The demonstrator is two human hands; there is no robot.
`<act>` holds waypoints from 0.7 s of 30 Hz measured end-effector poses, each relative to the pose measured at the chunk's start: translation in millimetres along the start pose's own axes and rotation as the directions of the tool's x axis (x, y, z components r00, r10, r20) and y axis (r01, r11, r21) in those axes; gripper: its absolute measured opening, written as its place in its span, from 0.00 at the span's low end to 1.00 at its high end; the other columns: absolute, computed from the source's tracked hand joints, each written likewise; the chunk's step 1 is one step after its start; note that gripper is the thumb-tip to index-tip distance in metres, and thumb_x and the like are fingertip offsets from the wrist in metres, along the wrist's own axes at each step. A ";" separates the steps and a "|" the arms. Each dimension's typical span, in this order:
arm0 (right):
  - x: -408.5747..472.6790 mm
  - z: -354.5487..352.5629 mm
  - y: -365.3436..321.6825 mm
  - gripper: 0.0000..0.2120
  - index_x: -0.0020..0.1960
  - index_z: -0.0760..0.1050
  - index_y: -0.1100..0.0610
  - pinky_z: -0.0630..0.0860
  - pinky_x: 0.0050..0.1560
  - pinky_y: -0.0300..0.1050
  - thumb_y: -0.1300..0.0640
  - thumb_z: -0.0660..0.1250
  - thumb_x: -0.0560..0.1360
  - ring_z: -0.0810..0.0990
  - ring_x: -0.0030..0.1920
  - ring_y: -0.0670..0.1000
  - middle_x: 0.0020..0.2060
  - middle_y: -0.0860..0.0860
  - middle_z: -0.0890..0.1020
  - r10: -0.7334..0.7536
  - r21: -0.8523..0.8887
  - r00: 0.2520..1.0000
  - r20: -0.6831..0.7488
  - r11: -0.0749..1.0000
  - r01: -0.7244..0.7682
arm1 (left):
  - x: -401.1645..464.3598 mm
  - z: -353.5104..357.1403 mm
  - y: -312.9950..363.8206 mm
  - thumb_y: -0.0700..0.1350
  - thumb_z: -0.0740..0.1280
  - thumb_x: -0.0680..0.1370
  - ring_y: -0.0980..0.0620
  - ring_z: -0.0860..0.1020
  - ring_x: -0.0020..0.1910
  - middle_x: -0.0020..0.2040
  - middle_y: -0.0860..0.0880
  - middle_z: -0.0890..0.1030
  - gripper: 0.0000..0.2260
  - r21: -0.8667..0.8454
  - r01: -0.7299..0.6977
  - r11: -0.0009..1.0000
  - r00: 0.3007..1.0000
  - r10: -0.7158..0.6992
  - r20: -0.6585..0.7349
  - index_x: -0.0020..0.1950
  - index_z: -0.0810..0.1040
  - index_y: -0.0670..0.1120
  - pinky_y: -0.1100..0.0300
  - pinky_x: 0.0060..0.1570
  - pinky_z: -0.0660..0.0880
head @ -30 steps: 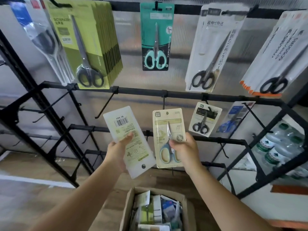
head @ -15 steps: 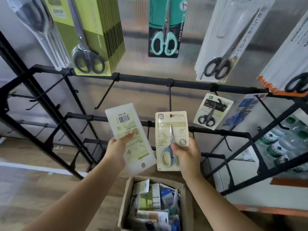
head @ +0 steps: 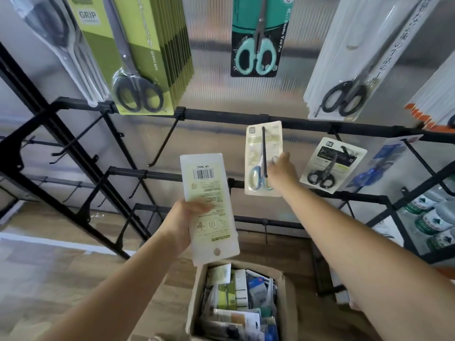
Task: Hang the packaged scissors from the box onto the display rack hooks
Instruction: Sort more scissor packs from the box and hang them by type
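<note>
Head view. Right hand [head: 279,172]: fingers pinching the blue-handled scissors pack [head: 263,158], pack threaded on a black rack hook [head: 264,151]. Left hand [head: 187,222]: gripping a stack of white packs [head: 209,207] (barcode side showing) above the open cardboard box [head: 236,303] of packaged goods.

black rack [head: 221,118], blue-handled scissors [head: 256,177]

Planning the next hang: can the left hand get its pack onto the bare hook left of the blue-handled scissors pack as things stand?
Probably yes. The left hand grips the barcode-side pack just below and right of the bare hook, with nothing between them. But the pack's hang hole points down, so it needs flipping first.
</note>
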State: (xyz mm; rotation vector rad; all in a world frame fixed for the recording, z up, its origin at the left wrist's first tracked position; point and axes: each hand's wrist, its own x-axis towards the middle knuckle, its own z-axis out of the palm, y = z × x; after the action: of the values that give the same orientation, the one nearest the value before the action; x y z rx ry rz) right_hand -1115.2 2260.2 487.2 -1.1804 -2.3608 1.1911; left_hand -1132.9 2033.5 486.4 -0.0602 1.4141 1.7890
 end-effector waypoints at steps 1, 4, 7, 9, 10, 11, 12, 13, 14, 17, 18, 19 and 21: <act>7.4 -2.8 -2.1 0.16 0.66 0.60 0.63 0.66 0.28 0.38 0.55 0.53 0.81 0.71 0.35 0.49 0.59 0.59 0.75 -0.005 -0.079 1.000 0.011 0.997 0.006 | -0.7 -2.4 1.6 0.34 0.67 0.60 0.40 0.83 0.42 0.45 0.41 0.84 0.20 0.036 -0.032 0.999 0.999 0.032 0.003 0.51 0.79 0.41 0.49 0.37 0.80; 18.6 -7.2 2.6 0.25 0.71 0.55 0.59 0.73 0.52 0.50 0.52 0.58 0.79 0.73 0.58 0.61 0.64 0.60 0.71 0.023 -0.162 1.000 0.010 0.987 -0.021 | -3.0 -6.2 5.4 0.32 0.69 0.64 0.42 0.83 0.44 0.44 0.44 0.85 0.15 0.148 -0.172 0.974 0.981 0.184 -0.067 0.49 0.81 0.42 0.49 0.40 0.80; -3.1 -5.7 21.3 0.34 0.74 0.52 0.55 0.73 0.57 0.52 0.58 0.67 0.74 0.70 0.64 0.61 0.67 0.58 0.67 0.125 0.052 0.991 -0.046 0.991 -0.123 | -10.2 -5.8 11.5 0.30 0.67 0.73 0.56 0.81 0.44 0.39 0.59 0.84 0.16 0.423 -0.410 0.808 0.873 0.482 -0.074 0.49 0.82 0.51 0.63 0.44 0.77; -27.8 -8.8 38.4 0.34 0.73 0.56 0.56 0.71 0.60 0.51 0.60 0.68 0.73 0.69 0.65 0.60 0.68 0.58 0.67 0.223 0.226 0.975 0.016 0.949 -0.221 | -23.3 -0.9 24.2 0.30 0.66 0.74 0.62 0.78 0.43 0.43 0.61 0.82 0.18 0.686 -0.616 0.387 0.651 0.740 0.167 0.50 0.82 0.54 0.71 0.45 0.73; -40.8 -12.4 45.6 0.30 0.72 0.59 0.57 0.71 0.58 0.49 0.59 0.67 0.74 0.71 0.64 0.58 0.66 0.58 0.70 0.238 0.257 0.963 0.128 0.930 -0.264 | -28.4 1.4 30.9 0.29 0.67 0.71 0.60 0.78 0.46 0.47 0.57 0.82 0.18 0.721 -0.684 0.112 0.504 0.788 0.355 0.52 0.83 0.50 0.70 0.48 0.73; -56.0 -17.8 47.9 0.24 0.70 0.64 0.58 0.73 0.54 0.48 0.57 0.66 0.76 0.76 0.60 0.56 0.61 0.57 0.75 0.227 0.262 0.931 0.287 0.916 -0.304 | -33.0 4.7 36.3 0.27 0.69 0.68 0.56 0.78 0.49 0.49 0.52 0.82 0.19 0.700 -0.703 -0.121 0.382 0.766 0.517 0.54 0.83 0.44 0.66 0.51 0.73; -70.1 -24.3 46.8 0.19 0.66 0.69 0.57 0.75 0.48 0.46 0.54 0.65 0.77 0.80 0.53 0.54 0.54 0.56 0.80 0.182 0.272 0.875 0.449 0.905 -0.328 | -37.7 9.3 41.0 0.26 0.71 0.65 0.50 0.79 0.50 0.50 0.47 0.83 0.20 0.667 -0.691 -0.278 0.313 0.717 0.623 0.54 0.83 0.40 0.60 0.52 0.74; -82.4 -31.7 43.1 0.15 0.60 0.74 0.57 0.78 0.42 0.44 0.52 0.66 0.76 0.83 0.46 0.52 0.48 0.55 0.84 0.098 0.312 0.815 0.570 0.893 -0.326 | -42.0 14.8 45.7 0.25 0.73 0.63 0.45 0.81 0.49 0.50 0.44 0.83 0.21 0.646 -0.666 -0.373 0.285 0.673 0.683 0.53 0.82 0.37 0.55 0.52 0.75; -91.3 -40.3 38.2 0.13 0.54 0.77 0.57 0.78 0.38 0.43 0.51 0.67 0.74 0.84 0.42 0.51 0.44 0.55 0.85 -0.008 0.387 0.779 0.628 0.871 -0.303 | -45.2 20.0 50.0 0.24 0.74 0.62 0.43 0.81 0.48 0.50 0.42 0.83 0.21 0.633 -0.640 -0.437 0.269 0.644 0.716 0.53 0.83 0.37 0.52 0.51 0.77; -106.9 -75.9 11.0 0.16 0.48 0.83 0.53 0.80 0.41 0.44 0.42 0.67 0.70 0.84 0.44 0.52 0.45 0.54 0.85 -0.320 0.635 0.717 0.619 0.742 -0.216 | -52.0 36.4 59.7 0.25 0.72 0.66 0.40 0.82 0.47 0.49 0.41 0.83 0.17 0.543 -0.593 -0.594 0.174 0.565 0.807 0.53 0.83 0.37 0.46 0.48 0.79; -110.7 -87.5 0.5 0.18 0.50 0.82 0.51 0.80 0.43 0.44 0.40 0.67 0.69 0.83 0.48 0.52 0.47 0.52 0.84 -0.389 0.666 0.696 0.604 0.725 -0.173 | -54.4 42.9 62.5 0.27 0.71 0.68 0.39 0.82 0.47 0.49 0.41 0.83 0.15 0.511 -0.582 -0.632 0.146 0.537 0.831 0.53 0.83 0.37 0.45 0.47 0.79; -115.6 -97.8 -10.5 0.21 0.54 0.80 0.49 0.79 0.45 0.42 0.38 0.69 0.67 0.83 0.51 0.51 0.49 0.51 0.84 -0.436 0.679 0.683 0.586 0.724 -0.121 | -57.2 49.8 65.7 0.30 0.70 0.71 0.39 0.82 0.47 0.49 0.41 0.83 0.12 0.486 -0.574 -0.659 0.125 0.516 0.847 0.53 0.83 0.37 0.45 0.47 0.79; -120.7 -112.5 -25.6 0.31 0.61 0.74 0.46 0.79 0.45 0.41 0.44 0.78 0.60 0.82 0.52 0.52 0.49 0.49 0.84 -0.475 0.683 0.696 0.539 0.729 -0.031 | -62.6 62.5 71.9 0.34 0.69 0.73 0.40 0.82 0.48 0.49 0.41 0.83 0.10 0.462 -0.554 -0.693 0.095 0.499 0.862 0.53 0.83 0.37 0.46 0.48 0.79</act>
State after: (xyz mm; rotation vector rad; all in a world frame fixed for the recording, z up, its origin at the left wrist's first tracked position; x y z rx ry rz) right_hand -992.3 2223.6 594.1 -0.1514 -2.0369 2.3884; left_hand -1109.5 2048.2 597.1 2.5186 2.6269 0.8027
